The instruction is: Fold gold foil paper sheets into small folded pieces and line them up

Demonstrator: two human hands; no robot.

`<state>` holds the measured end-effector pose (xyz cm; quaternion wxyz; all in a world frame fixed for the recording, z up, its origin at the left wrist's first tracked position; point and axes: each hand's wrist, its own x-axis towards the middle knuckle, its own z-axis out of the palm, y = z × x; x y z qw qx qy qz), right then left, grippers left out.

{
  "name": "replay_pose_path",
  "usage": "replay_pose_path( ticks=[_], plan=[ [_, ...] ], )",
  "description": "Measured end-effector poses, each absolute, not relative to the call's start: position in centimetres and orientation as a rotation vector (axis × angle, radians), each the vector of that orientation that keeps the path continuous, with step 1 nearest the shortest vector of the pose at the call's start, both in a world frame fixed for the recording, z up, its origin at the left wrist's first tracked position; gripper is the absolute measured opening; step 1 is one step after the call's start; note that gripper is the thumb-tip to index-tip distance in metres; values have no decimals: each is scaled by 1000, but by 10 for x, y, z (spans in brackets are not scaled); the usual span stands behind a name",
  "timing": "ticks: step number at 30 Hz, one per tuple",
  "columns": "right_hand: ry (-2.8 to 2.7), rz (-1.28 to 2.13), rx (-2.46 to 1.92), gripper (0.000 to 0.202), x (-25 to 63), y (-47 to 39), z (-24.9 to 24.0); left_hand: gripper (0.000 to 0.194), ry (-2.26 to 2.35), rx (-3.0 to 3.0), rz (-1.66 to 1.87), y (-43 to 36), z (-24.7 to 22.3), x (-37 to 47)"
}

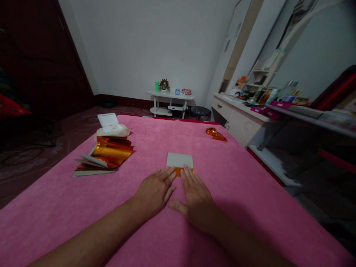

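My outstretched fingers point(189, 177) lie flat on the gold strip point(178, 171), apparently to steady the pale paper point(180, 160) just beyond them.

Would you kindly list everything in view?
Cover: 1, pink, under hands
Sheet: 1, pale and gold, under fingers
Foil stack: several, gold, pale, left
Case: 1, white, behind stack
Wrapper: 1, cream, under case
Foil pieces: apparently 2, orange, far right
Stand: 1, white, far wall
Cup: 1, green, on stand
Plant: 1, reddish, beside cup
Packet: 1, reddish, on stand
Small object: 1, blue, on stand
Stool: 1, dark, beside stand
Dresser: 1, white, right
Bottles: several, mixed, on dresser
Clutter: uncounted, mixed, right edge
Door: 1, dark red, left
Left hand: 1, bare, on sheet
Right hand: 1, bare, on sheet
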<state>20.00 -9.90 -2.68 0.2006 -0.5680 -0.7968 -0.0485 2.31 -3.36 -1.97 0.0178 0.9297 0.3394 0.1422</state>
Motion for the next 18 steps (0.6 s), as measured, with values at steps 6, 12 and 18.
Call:
replay_pose_path(
  ticks=[6,12,18],
  plan=[
    [-2213,-184,-1735,86,214,-104,-27,46,1223,2933,321,-42,-4,6],
    [-2213,-282,-1695,81,213,-102,-34,26,1275,3011,159,-52,39,34],
    [-2215,-334,-1641,66,213,-102,-40,75,905,2842,353,-46,20,52]
  ],
)
